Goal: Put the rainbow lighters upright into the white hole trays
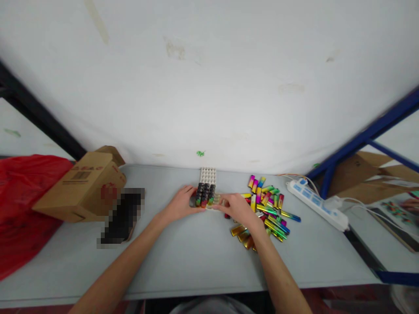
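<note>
A white rack with rows of holes [208,175] stands at the table's middle. Its nearer part carries several black-topped pieces [205,190], with shiny coloured sides showing at the front. They look like lighters. My left hand [183,204] is curled round the left side of the rack, thumb along its front edge. Something dark shows between palm and rack. At the near right corner is my right hand [231,206], its thumb and fingers pinched beside a few pale pieces [216,199]. What the fingertips hold is hidden. Loose shiny coloured sleeves [267,210] lie right of my right hand.
A pixelated dark object [122,216] lies on the left. Behind it stand a cardboard box [78,187] and a red plastic bag [26,205]. A white power strip [317,204] with cables is on the right, by a blue frame [369,131]. Another person's hand [410,203] shows at far right.
</note>
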Available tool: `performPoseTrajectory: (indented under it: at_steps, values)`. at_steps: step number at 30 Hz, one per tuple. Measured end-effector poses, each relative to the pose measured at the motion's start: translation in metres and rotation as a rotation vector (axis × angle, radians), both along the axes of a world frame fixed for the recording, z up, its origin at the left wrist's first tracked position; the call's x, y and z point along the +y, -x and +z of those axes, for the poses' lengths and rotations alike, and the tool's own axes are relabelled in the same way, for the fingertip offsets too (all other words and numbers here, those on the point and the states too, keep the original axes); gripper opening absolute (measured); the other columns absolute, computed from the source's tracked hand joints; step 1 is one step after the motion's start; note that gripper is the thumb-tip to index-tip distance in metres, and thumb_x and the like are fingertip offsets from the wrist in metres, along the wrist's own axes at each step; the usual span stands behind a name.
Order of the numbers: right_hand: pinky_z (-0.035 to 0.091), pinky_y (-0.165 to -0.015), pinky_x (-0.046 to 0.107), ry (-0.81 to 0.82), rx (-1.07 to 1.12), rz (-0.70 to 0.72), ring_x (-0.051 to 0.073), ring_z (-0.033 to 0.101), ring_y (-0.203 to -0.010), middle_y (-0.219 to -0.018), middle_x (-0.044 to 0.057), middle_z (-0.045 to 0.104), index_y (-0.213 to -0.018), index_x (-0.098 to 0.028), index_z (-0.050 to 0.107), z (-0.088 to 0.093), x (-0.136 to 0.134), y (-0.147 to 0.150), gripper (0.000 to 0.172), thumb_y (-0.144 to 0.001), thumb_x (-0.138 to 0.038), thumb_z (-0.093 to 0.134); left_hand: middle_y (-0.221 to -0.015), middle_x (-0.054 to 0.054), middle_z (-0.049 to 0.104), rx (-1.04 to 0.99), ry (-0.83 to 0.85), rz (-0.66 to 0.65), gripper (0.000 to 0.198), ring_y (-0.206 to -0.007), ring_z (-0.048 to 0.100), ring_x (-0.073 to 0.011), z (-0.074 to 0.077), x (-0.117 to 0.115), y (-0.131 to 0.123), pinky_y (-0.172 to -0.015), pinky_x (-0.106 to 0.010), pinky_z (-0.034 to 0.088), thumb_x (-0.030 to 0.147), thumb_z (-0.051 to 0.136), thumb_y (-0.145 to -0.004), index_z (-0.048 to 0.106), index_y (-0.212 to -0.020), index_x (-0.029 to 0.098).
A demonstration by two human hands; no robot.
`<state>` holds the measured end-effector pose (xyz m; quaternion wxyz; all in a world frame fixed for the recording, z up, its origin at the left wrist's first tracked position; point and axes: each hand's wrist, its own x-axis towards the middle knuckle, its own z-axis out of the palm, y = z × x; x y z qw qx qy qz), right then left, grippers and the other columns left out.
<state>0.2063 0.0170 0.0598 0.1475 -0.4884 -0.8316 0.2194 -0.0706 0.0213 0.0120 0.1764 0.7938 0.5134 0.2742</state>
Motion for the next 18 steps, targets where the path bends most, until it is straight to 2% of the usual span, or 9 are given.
performPoseTrajectory:
  at_steps: [2, 3, 5, 7, 9, 11, 14, 16, 18]
  values:
    - [0.054, -0.086, 0.037, -0.046, 0.054, 0.016, 0.026, 0.072, -0.089, -0.095, 0.009, 0.078, -0.108, -0.021, 0.081, -0.001, -0.001, -0.016, 0.034, -0.103, -0.054, 0.076, -0.111, -0.010, 0.075, 0.008, 0.004, -0.005, 0.055, -0.105, 0.070, -0.0335, -0.001, 0.001, 0.000, -0.097, -0.044, 0.057, 0.059, 0.096, -0.073, 0.073, -0.106, 0.022]
    - [0.055, -0.095, 0.041, -0.082, 0.049, 0.012, 0.029, 0.072, -0.102, -0.108, 0.012, 0.078, -0.118, -0.020, 0.080, -0.003, -0.003, -0.023, 0.038, -0.099, -0.053, 0.081, -0.111, -0.010, 0.075, 0.011, 0.010, -0.009, 0.055, -0.105, 0.070, -0.0340, -0.001, 0.002, 0.000, -0.097, -0.045, 0.057, 0.059, 0.096, -0.072, 0.073, -0.105, 0.022]
    - [0.052, -0.111, 0.050, -0.131, -0.006, 0.008, 0.036, 0.066, -0.126, -0.133, 0.017, 0.073, -0.139, -0.020, 0.073, -0.007, -0.007, -0.033, 0.062, -0.088, -0.049, 0.093, -0.111, -0.011, 0.076, 0.008, 0.021, -0.012, 0.056, -0.105, 0.070, -0.0349, 0.000, 0.002, 0.000, -0.097, -0.046, 0.057, 0.061, 0.096, -0.072, 0.074, -0.105, 0.021]
    - [0.049, -0.118, 0.056, -0.127, -0.063, 0.023, 0.041, 0.060, -0.138, -0.145, 0.019, 0.067, -0.153, -0.021, 0.064, -0.014, -0.011, -0.037, 0.084, -0.080, -0.044, 0.100, -0.114, -0.012, 0.076, -0.009, 0.029, -0.006, 0.057, -0.108, 0.071, -0.0357, 0.000, 0.002, 0.000, -0.098, -0.046, 0.057, 0.060, 0.096, -0.072, 0.074, -0.107, 0.021]
    - [0.048, -0.121, 0.059, -0.108, -0.078, 0.041, 0.041, 0.059, -0.139, -0.146, 0.018, 0.066, -0.158, -0.024, 0.060, -0.018, -0.015, -0.039, 0.088, -0.080, -0.039, 0.100, -0.114, -0.012, 0.076, -0.025, 0.032, 0.003, 0.056, -0.108, 0.071, -0.0359, 0.001, 0.001, 0.000, -0.098, -0.047, 0.057, 0.060, 0.096, -0.072, 0.074, -0.107, 0.021]
    - [0.048, -0.122, 0.058, -0.095, -0.015, 0.039, 0.038, 0.061, -0.138, -0.145, 0.016, 0.066, -0.158, -0.027, 0.060, -0.017, -0.016, -0.040, 0.081, -0.085, -0.037, 0.095, -0.112, -0.011, 0.076, -0.033, 0.030, 0.001, 0.055, -0.107, 0.071, -0.0355, 0.001, 0.001, 0.000, -0.098, -0.047, 0.058, 0.060, 0.096, -0.072, 0.075, -0.105, 0.022]
    - [0.051, -0.122, 0.053, -0.063, 0.227, -0.013, 0.033, 0.064, -0.136, -0.143, 0.014, 0.065, -0.151, -0.029, 0.066, -0.008, -0.012, -0.042, 0.063, -0.094, -0.046, 0.086, -0.110, -0.011, 0.077, -0.033, 0.025, -0.007, 0.055, -0.106, 0.071, -0.0355, 0.001, 0.000, 0.000, -0.097, -0.046, 0.058, 0.061, 0.096, -0.071, 0.075, -0.104, 0.022]
    - [0.055, -0.116, 0.049, 0.023, 0.438, -0.046, 0.030, 0.067, -0.130, -0.138, 0.013, 0.068, -0.137, -0.028, 0.075, 0.001, -0.007, -0.040, 0.049, -0.098, -0.057, 0.078, -0.111, -0.011, 0.077, -0.027, 0.027, -0.006, 0.057, -0.106, 0.071, -0.0356, 0.002, 0.001, 0.000, -0.098, -0.047, 0.058, 0.062, 0.095, -0.071, 0.075, -0.105, 0.021]
    - [0.061, -0.105, 0.046, 0.188, 0.674, -0.085, 0.029, 0.071, -0.120, -0.127, 0.013, 0.074, -0.116, -0.025, 0.081, 0.009, -0.001, -0.033, 0.049, -0.099, -0.069, 0.068, -0.113, -0.012, 0.077, -0.024, 0.031, -0.003, 0.058, -0.107, 0.072, -0.0355, 0.002, 0.001, 0.000, -0.098, -0.046, 0.059, 0.061, 0.095, -0.072, 0.075, -0.107, 0.021]
